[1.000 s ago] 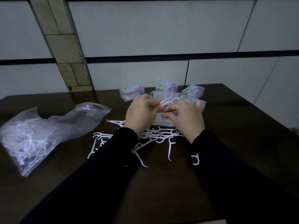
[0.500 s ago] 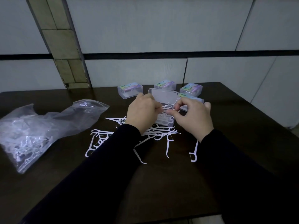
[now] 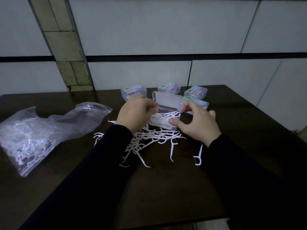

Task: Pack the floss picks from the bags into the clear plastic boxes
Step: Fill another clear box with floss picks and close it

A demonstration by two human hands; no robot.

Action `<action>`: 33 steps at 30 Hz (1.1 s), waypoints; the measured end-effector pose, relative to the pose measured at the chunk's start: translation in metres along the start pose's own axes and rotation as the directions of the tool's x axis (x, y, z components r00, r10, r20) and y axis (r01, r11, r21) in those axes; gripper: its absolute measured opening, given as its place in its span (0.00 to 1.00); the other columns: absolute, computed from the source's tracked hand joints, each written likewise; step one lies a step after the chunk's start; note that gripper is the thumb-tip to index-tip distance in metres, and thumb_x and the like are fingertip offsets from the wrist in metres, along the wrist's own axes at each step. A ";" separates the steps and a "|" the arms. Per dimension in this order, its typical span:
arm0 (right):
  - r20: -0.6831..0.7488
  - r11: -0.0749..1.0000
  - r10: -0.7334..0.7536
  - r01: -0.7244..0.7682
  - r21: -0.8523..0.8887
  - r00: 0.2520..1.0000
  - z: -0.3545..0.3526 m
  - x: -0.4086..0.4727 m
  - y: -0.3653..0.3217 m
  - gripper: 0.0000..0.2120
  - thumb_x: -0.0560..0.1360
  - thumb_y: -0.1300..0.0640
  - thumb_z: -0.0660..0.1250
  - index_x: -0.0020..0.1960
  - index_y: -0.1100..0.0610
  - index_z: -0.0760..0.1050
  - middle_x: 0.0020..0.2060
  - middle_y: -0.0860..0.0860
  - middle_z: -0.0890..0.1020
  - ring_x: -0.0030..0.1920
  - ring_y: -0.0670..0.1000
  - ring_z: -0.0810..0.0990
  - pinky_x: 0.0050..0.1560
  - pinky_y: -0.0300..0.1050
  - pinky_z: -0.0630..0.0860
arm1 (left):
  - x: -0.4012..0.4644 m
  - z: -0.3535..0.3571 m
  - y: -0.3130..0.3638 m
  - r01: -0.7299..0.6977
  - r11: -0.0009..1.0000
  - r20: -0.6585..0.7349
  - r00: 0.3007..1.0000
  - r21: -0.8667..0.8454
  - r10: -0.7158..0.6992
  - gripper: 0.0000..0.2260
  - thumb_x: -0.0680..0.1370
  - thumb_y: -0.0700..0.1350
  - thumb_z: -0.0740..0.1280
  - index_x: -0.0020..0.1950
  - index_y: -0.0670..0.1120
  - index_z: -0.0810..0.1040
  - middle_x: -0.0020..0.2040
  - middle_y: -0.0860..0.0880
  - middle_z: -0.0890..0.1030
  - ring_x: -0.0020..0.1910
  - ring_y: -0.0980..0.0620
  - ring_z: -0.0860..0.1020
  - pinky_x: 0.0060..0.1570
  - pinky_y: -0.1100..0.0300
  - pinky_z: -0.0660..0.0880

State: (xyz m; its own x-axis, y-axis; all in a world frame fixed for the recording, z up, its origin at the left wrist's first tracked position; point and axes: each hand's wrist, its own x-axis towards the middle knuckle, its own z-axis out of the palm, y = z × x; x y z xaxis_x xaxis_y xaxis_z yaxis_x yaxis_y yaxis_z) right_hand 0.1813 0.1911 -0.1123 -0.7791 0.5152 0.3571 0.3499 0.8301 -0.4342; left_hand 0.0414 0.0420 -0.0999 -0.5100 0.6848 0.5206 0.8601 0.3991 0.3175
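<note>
Bag, soft clear film, lies left on table, picks inside only dimly legible. Open clear box, light rigid shell, lid upright; we judge it slides easily, so hold by wall. Loose floss picks lie in front of box: thin, springy, tangle-prone; take by handle. Left hand curled, apparently pinching picks over box; right hand pinches pick end at box rim. Fingertips hidden.
</note>
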 end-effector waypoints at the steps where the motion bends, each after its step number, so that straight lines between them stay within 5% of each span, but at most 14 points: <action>1: 0.014 1.000 -0.002 0.002 0.000 1.000 0.000 0.000 -0.001 0.26 0.66 0.29 0.66 0.51 0.46 0.64 0.50 0.42 0.74 0.52 0.47 0.72 0.53 0.46 0.57 | 0.000 -0.001 -0.004 0.022 1.000 0.020 1.000 0.001 -0.022 0.10 0.78 0.49 0.67 0.57 0.50 0.82 0.51 0.51 0.81 0.48 0.53 0.76 0.52 0.56 0.74; 10: 0.051 0.998 0.015 -0.018 0.058 0.999 0.002 -0.001 0.001 0.28 0.66 0.33 0.70 0.57 0.42 0.61 0.59 0.43 0.78 0.61 0.48 0.73 0.63 0.51 0.59 | -0.002 0.012 -0.009 0.070 0.996 0.143 0.987 0.049 -0.076 0.12 0.79 0.52 0.63 0.51 0.50 0.85 0.52 0.51 0.79 0.49 0.53 0.74 0.52 0.56 0.73; 13: 0.053 0.997 0.020 -0.024 0.079 0.998 0.002 0.000 0.002 0.29 0.66 0.34 0.71 0.60 0.42 0.62 0.59 0.43 0.78 0.62 0.48 0.73 0.63 0.52 0.58 | -0.003 0.012 -0.005 0.026 0.999 0.087 0.996 0.040 -0.030 0.12 0.80 0.52 0.63 0.56 0.51 0.83 0.55 0.50 0.78 0.53 0.50 0.74 0.55 0.53 0.73; 18: 0.029 0.998 0.003 -0.005 0.058 1.000 0.004 -0.001 0.004 0.27 0.69 0.35 0.70 0.61 0.42 0.63 0.59 0.43 0.78 0.62 0.48 0.73 0.62 0.50 0.58 | -0.004 0.017 0.023 -0.147 0.986 0.141 0.981 0.082 0.135 0.14 0.81 0.53 0.59 0.62 0.52 0.79 0.61 0.55 0.78 0.50 0.57 0.66 0.50 0.63 0.62; 27: 0.024 0.998 0.017 -0.019 0.064 1.000 0.005 -0.001 0.003 0.28 0.68 0.33 0.69 0.62 0.42 0.64 0.58 0.42 0.79 0.62 0.48 0.73 0.55 0.47 0.57 | -0.004 0.013 0.015 -0.093 0.989 0.171 0.983 0.119 0.072 0.13 0.81 0.54 0.59 0.56 0.55 0.82 0.50 0.55 0.83 0.48 0.55 0.68 0.45 0.60 0.68; 33: 0.044 0.997 0.002 -0.006 0.082 0.999 0.005 0.000 0.005 0.23 0.71 0.41 0.69 0.62 0.41 0.63 0.58 0.42 0.79 0.62 0.47 0.73 0.58 0.48 0.58 | -0.008 0.014 0.032 -0.242 0.969 0.229 0.947 0.050 0.225 0.15 0.82 0.54 0.57 0.64 0.53 0.78 0.63 0.57 0.78 0.53 0.53 0.70 0.50 0.60 0.66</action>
State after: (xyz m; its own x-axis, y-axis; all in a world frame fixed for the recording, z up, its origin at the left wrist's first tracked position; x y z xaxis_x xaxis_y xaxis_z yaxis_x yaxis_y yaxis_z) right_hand 0.1809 0.1942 -0.1188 -0.8004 0.5073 0.3193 0.3108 0.8067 -0.5026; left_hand 0.0726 0.0578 -0.1045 -0.2870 0.8779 0.3832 0.9575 0.2509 0.1423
